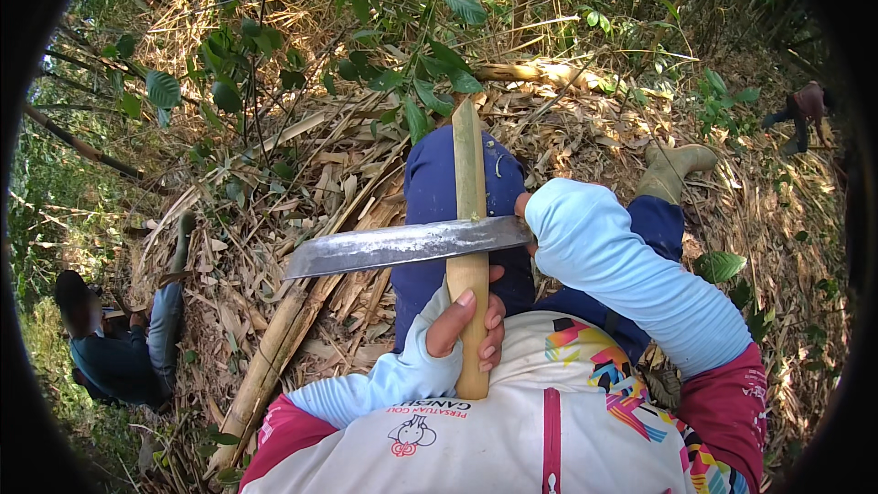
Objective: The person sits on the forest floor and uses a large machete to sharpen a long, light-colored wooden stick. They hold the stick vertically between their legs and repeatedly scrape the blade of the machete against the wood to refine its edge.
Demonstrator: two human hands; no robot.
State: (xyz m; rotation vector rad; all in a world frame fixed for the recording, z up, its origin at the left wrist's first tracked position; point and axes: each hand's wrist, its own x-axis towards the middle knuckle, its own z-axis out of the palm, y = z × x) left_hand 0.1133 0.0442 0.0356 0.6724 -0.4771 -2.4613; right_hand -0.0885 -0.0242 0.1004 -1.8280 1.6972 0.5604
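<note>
My left hand (pixel 468 325) is closed round the lower part of a bamboo strip (pixel 470 174), fingers on one side and thumb on the other. The strip stands upright in view, its pointed top green-brown and its lower part pale and shaved, with its bottom end against my jacket. Across its middle lies the broad steel blade of a machete (pixel 366 250), touching the strip, its squared tip to the left. My right hand (pixel 525 212) is closed at the machete's right end; the handle and most fingers are hidden by my light blue sleeve.
A bent knee in blue trousers (pixel 430 174) is right behind the strip and blade. One rubber boot (pixel 672 172) rests on dry leaves. A long bamboo pole (pixel 265 370) lies to the left. Another person (pixel 114 348) sits far left; someone else (pixel 808 110) is at far right.
</note>
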